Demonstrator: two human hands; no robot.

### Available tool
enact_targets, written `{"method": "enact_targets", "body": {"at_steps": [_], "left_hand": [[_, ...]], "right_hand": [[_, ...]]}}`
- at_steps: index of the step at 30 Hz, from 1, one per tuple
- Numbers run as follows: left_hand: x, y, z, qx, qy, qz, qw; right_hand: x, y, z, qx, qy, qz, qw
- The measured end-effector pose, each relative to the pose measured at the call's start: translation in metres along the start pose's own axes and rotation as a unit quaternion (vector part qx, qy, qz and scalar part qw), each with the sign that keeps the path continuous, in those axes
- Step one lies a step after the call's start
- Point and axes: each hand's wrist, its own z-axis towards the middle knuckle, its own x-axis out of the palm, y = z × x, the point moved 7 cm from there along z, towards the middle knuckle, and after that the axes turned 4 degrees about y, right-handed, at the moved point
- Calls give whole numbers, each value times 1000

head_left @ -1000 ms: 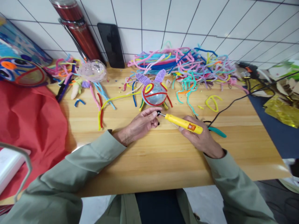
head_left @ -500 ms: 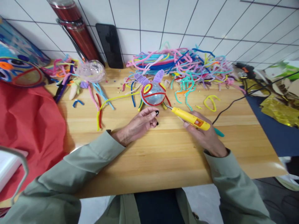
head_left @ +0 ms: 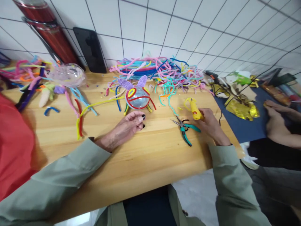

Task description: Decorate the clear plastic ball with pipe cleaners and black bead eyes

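My left hand (head_left: 128,127) is closed, thumb against fingers, on a small black piece (head_left: 143,117) with a whitish spot on it. Another bit of black shows just below, at the fingers. Just beyond this hand stands a clear ball figure (head_left: 138,99) with purple ears, yellow rings and a red band of pipe cleaner. On the right, my right hand (head_left: 209,124) grips a yellow glue gun (head_left: 195,110) by its rear part, its nozzle pointing away from me. Between the hands, nearer the right one, lie pliers (head_left: 183,128) with teal handles.
A heap of coloured pipe cleaners (head_left: 150,69) lines the wall, beside a leaning black phone (head_left: 90,50) and a red flask (head_left: 50,34). Left lies a clear ball (head_left: 68,75). Gold wrapping (head_left: 240,106) and another person's hands (head_left: 277,121) are at right.
My right hand has moved the glue gun rightward from beside the figure, uncovering the pliers. My left hand keeps its pinch. The view has swung right, bringing another person's hands into sight.
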Motion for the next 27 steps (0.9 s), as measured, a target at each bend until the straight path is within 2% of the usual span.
{"method": "enact_targets", "body": {"at_steps": [2, 4, 6, 8, 10, 11, 13, 17, 19, 22, 27], "left_hand": [[1, 0, 0, 0, 3, 4, 1000], [2, 0, 0, 2, 3, 8, 1000], [2, 0, 1, 5, 2, 10, 1000], [3, 1, 2, 9, 4, 12, 1000], [3, 1, 3, 10, 10, 14, 1000], [3, 1, 3, 9, 14, 15, 1000], [3, 2, 3, 7, 18, 17, 1000], [5, 1, 3, 6, 21, 21, 1000], [6, 1, 3, 8, 22, 20, 1000], [7, 2, 3, 10, 30, 15, 999], [6, 4, 4, 7, 42, 5, 999]], "right_hand": [[-2, -29, -3, 39, -1, -39, 998], [-4, -48, -7, 52, 12, -62, 997], [-7, -56, -9, 48, 19, -71, 996], [-15, -51, -11, 43, -5, -78, 996], [-26, -25, -13, 29, -60, -84, 994], [-31, 0, -14, -4, -97, -81, 992], [-31, 64, -16, -90, -128, -31, 987], [-6, 195, -11, -220, -107, 53, 968], [11, 235, -6, -248, -86, 67, 963], [31, 258, -1, -271, -58, 66, 959], [39, 255, -1, -273, -52, 63, 959]]}}
